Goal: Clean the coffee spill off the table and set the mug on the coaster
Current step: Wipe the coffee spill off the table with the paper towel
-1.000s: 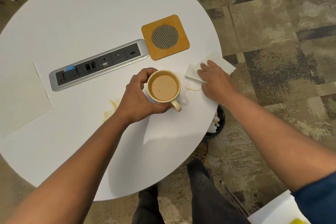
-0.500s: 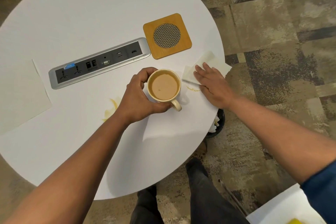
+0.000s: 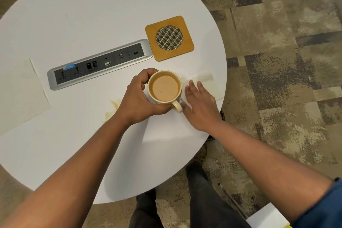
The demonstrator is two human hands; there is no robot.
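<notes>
**Mug held at centre frame, napkin pressed flat beside it**

Round white counter [image 3: 77, 15] filling the left and centre of the frame, cut off at the left edge and upper left. Half hidden under the left forearm at lower-left centre: a yellowish coffee spill [image 3: 112, 107], only its arc-shaped edge showing. Lying pale on the counter at the far left, a sheet of paper [image 3: 17, 96], hard to tell from the white surface. Set into the counter at centre left, a grey power strip [image 3: 100, 64], long axis running from lower left up to upper right. Just off its upper-right end, a square wooden coaster [image 3: 169, 38] with a round mesh centre, bare. Right of centre, near the counter's edge, a thin white napkin [image 3: 207, 81], its lower part covered by the right hand [image 3: 200, 105], fingers straight and pressing it flat. At centre, a cream mug [image 3: 164, 88] full of milky coffee, upright, handle pointing toward the lower right, close to the right hand. Left hand [image 3: 137, 99] wrapped round the mug's left side, thumb at its near wall.
</notes>
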